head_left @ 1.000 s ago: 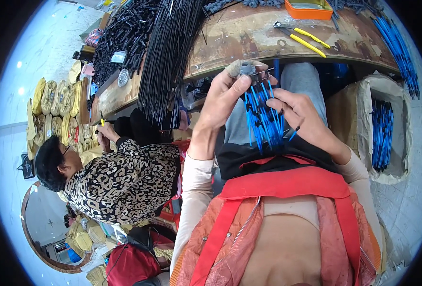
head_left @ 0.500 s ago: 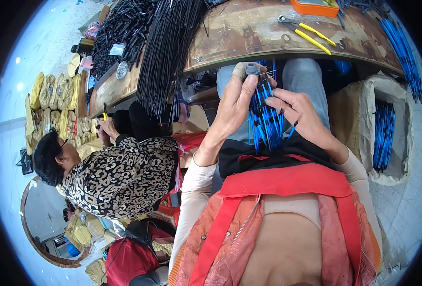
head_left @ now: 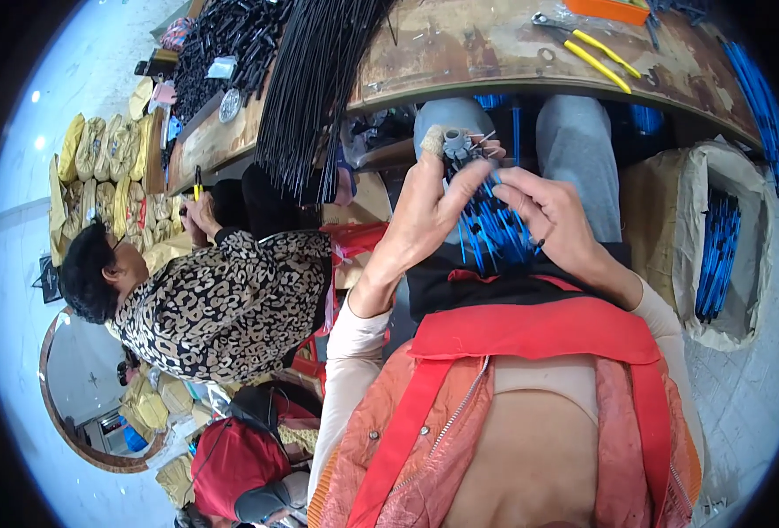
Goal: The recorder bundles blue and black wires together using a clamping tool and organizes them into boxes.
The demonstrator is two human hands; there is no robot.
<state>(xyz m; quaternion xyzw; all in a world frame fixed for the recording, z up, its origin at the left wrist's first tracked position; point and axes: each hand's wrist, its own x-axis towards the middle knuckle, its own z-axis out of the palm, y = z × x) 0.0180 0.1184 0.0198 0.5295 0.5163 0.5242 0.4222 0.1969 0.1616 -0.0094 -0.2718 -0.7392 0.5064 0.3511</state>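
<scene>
A bundle of thin blue and black umbrella ribs [head_left: 497,231] hangs over my lap, gathered at a grey notched hub [head_left: 453,139]. My left hand [head_left: 420,202] is closed round the hub end, its thumb across the ribs; a pale wrap covers one fingertip. From the other side, my right hand [head_left: 561,216] pinches at the upper part of the bundle, thumb and fingers drawn together on a blue rib. A dark rib tip pokes out below that palm. Short pale wire ends stick out beside the hub. The fingertips are slightly blurred and partly hide what they grip.
Yellow-handled pliers [head_left: 599,60] lie on the worn wooden table [head_left: 460,53], near an orange tray [head_left: 614,10]. Long black rods [head_left: 314,97] overhang its edge, beside piled black parts [head_left: 222,62]. A lined box [head_left: 759,282] holds blue ribs at right. A co-worker [head_left: 222,304] sits at left.
My right hand's fingers have drawn closer together, up against the ribs. My left thumb has shifted across the bundle below the hub. The whole view has shifted slightly.
</scene>
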